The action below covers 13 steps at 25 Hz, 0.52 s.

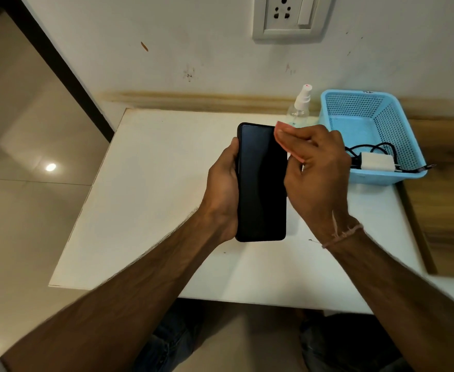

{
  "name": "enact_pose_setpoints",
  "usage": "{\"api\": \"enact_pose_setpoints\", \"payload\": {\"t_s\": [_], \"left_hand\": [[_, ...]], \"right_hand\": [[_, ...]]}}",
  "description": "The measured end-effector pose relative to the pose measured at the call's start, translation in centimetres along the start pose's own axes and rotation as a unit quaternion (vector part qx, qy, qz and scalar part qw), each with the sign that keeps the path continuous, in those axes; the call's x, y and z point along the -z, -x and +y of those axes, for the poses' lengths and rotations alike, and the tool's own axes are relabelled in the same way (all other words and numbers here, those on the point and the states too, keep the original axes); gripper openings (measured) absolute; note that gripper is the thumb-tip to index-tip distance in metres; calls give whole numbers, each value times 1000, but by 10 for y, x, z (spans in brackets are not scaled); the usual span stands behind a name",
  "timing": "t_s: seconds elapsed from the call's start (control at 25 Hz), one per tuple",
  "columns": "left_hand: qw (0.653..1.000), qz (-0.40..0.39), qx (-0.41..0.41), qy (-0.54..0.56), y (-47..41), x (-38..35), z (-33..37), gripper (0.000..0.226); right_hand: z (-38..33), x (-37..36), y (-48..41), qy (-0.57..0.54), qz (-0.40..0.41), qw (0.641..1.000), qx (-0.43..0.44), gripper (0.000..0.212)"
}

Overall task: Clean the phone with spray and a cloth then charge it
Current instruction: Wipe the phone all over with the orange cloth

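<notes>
A black phone (260,183) with a dark screen is held upright above the white table (145,210). My left hand (221,194) grips its left edge from behind. My right hand (315,170) holds a small pink cloth (283,136) under its fingers against the phone's upper right edge. A clear spray bottle (299,108) with a white nozzle stands at the back of the table, just behind the cloth. A white charger (376,162) with a black cable lies in the blue basket (397,116) at the right.
A white wall socket (287,17) with a switch sits on the wall above the table. A wooden surface (443,197) adjoins the table on the right. Tiled floor lies to the left, and my knees show below the front edge.
</notes>
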<state>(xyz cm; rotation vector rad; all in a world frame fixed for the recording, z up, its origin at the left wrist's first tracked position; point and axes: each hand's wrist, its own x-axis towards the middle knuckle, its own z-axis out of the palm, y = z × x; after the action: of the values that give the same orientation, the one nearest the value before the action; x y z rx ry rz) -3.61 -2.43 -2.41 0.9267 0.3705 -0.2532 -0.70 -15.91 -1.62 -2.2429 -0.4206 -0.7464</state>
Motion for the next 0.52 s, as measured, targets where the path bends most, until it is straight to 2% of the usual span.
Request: {"api": "enact_pose_setpoints", "payload": {"t_s": [0.12,0.24,0.4,0.52], "left_hand": [[1000,7,15,3,1,0,0,58],[999,-26,30,33,3,-1,5,58],[994,-71,48,73,0,6,19,70],[993,-66,44,92,-4,12,24,73]], "right_hand": [[-2,-1,-1,-13,-15,1000,-3,34],[-18,-6,7,-71,-79,993,53,30],[-25,-2,30,-135,-143,971,138,25],[-17,7,50,-121,-195,957,175,27]]}}
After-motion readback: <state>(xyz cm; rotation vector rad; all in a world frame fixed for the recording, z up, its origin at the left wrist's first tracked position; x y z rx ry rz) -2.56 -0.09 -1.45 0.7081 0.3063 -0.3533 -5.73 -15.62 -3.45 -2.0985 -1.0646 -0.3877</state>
